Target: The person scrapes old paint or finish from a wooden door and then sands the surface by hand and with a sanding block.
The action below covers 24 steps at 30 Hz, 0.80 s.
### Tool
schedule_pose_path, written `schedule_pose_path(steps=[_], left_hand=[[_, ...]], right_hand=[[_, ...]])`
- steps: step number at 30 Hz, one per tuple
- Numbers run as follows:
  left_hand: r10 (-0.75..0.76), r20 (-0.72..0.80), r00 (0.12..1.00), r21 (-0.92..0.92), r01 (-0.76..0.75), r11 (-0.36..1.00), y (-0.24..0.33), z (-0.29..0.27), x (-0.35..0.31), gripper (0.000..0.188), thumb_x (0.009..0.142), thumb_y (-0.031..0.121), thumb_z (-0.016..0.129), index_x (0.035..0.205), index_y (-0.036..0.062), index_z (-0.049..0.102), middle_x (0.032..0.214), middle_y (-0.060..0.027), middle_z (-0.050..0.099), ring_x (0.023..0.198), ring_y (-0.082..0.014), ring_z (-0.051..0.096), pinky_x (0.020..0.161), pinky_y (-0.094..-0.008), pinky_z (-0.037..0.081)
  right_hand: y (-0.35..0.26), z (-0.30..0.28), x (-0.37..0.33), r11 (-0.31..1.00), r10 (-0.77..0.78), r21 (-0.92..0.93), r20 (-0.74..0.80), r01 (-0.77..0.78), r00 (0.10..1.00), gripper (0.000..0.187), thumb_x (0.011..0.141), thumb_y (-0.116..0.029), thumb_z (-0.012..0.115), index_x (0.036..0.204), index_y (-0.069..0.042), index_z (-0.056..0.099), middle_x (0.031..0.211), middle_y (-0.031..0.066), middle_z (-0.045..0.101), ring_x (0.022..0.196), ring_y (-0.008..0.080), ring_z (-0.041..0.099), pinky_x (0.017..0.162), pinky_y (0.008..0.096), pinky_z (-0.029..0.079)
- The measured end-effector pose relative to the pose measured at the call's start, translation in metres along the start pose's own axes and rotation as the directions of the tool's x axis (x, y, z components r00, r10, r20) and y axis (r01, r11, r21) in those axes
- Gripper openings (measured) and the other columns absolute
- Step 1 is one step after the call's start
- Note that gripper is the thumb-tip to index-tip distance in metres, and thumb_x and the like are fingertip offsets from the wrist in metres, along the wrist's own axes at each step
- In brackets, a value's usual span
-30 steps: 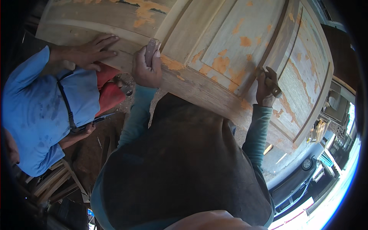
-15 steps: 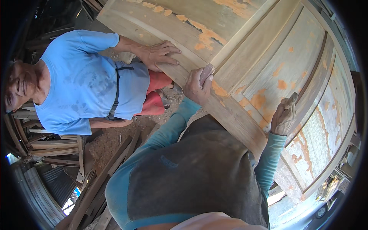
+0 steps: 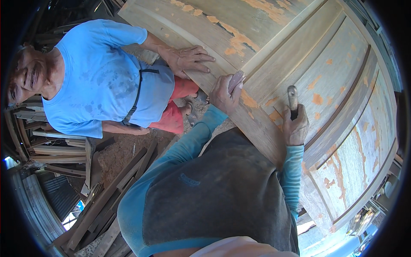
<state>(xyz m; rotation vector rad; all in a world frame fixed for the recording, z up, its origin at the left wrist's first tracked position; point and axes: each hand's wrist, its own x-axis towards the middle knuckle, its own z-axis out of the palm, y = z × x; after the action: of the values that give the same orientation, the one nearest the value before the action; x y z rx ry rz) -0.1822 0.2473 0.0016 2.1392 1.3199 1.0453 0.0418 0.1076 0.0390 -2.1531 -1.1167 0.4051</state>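
A pale wooden door panel (image 3: 284, 83) with raised frames and orange filler patches (image 3: 317, 99) spreads before me. My left hand (image 3: 223, 95) rests at its near left edge, closed on a small flat pinkish-brown piece (image 3: 236, 80) whose kind I cannot make out. Over the panel, to the right of that, my right hand (image 3: 295, 126) is closed around a hand tool with a worn, rounded handle (image 3: 292, 97). The handle end sticks up out of the fist, and the tool's working end is hidden.
A person in a blue shirt (image 3: 98, 73) stands at the left, one hand (image 3: 188, 60) flat on the panel's edge. Wooden planks (image 3: 109, 205) lie on the ground at lower left, near stacked boards (image 3: 60, 150). Corrugated metal sheets (image 3: 36, 201) stand at far left.
My right hand has moved left across the panel, turning so the tool's handle shows more. My left hand stays at the edge with its piece. The other person appears slightly further right.
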Motion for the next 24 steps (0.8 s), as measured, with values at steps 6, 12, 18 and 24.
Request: schedule_pose_path(steps=[6,12,18,24], left_hand=[[0.022,-0.01,1.0,0.01,-0.021,1.0,-0.002,0.001,-0.001,0.028,0.094,0.017,0.071,0.118,0.0025,0.065,0.101,-0.0178,0.069,0.09,-0.0383,0.07,0.077,-0.0446,0.054],[0.017,0.002,1.0,0.029,-0.017,0.999,0.0,-0.001,0.0,0.03,0.094,0.019,0.072,0.119,0.0034,0.064,0.101,-0.0176,0.07,0.09,-0.0374,0.07,0.077,-0.0447,0.055],[0.012,0.003,1.0,0.0,-0.012,1.0,-0.002,0.001,0.0,0.033,0.092,0.023,0.073,0.116,0.0028,0.062,0.1,-0.0196,0.066,0.09,-0.0409,0.066,0.076,-0.0493,0.053],[-0.01,0.02,1.0,-0.033,0.01,0.999,-0.003,0.0,-0.001,0.032,0.092,0.023,0.073,0.115,0.0021,0.063,0.1,-0.0195,0.065,0.092,-0.0412,0.066,0.078,-0.0501,0.052]], right_hand=[[-0.001,0.011,-0.008,0.999,-0.032,0.025,0.066,0.03,0.997,0.022,0.091,-0.021,0.071,0.104,-0.004,0.065,0.093,0.0154,0.068,0.085,0.0362,0.066,0.08,0.0459,0.049],[-0.004,0.007,-0.01,0.997,-0.026,0.072,0.046,0.022,0.999,0.02,0.091,-0.016,0.072,0.106,-0.004,0.067,0.099,0.0152,0.068,0.091,0.0353,0.066,0.085,0.0449,0.05],[-0.003,0.008,-0.016,0.979,-0.195,0.035,-0.138,0.202,0.971,0.023,0.087,-0.007,0.073,0.108,0.0,0.067,0.113,0.0203,0.065,0.106,0.0395,0.063,0.093,0.0463,0.051],[0.004,0.008,-0.022,0.98,-0.186,0.051,-0.087,0.191,0.979,0.028,0.087,-0.006,0.072,0.113,0.001,0.066,0.122,0.0211,0.064,0.113,0.041,0.062,0.098,0.0465,0.052]])
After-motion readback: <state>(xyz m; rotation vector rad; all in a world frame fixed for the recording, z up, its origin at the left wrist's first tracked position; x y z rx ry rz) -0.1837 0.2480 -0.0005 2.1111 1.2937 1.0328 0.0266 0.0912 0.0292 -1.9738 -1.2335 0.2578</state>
